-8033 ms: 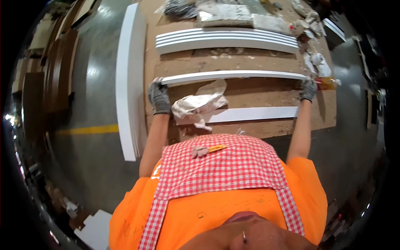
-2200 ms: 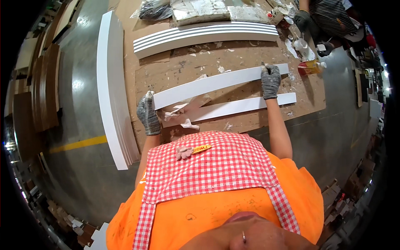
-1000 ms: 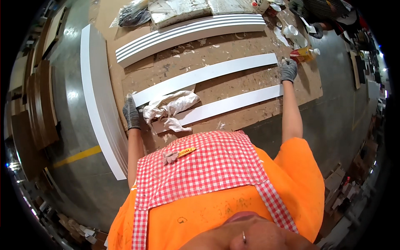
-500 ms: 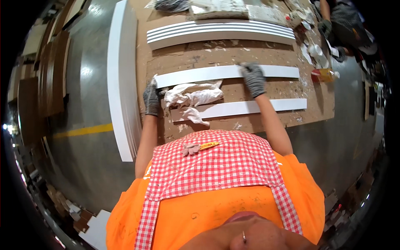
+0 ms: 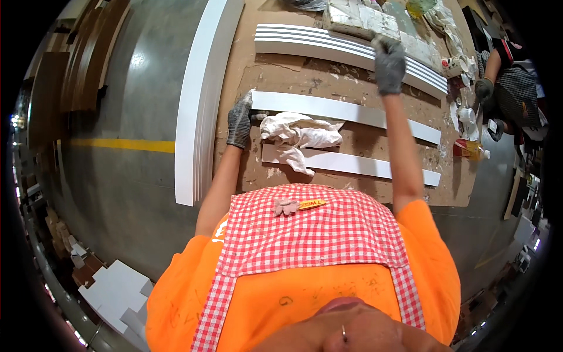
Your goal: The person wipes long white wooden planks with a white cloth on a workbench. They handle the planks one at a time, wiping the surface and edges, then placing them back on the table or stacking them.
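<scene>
Your left hand: grip nearly closed, pinching the left end of the upper white board, which spans the worktop between the stacked white strips and the crumpled cloth. Your right hand, blurred, over the stack; can't tell its grip's spread or hold.

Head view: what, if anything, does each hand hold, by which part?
Left hand: the farther loose white strip, by its left end. Right hand: blurred, cannot be told.
</scene>
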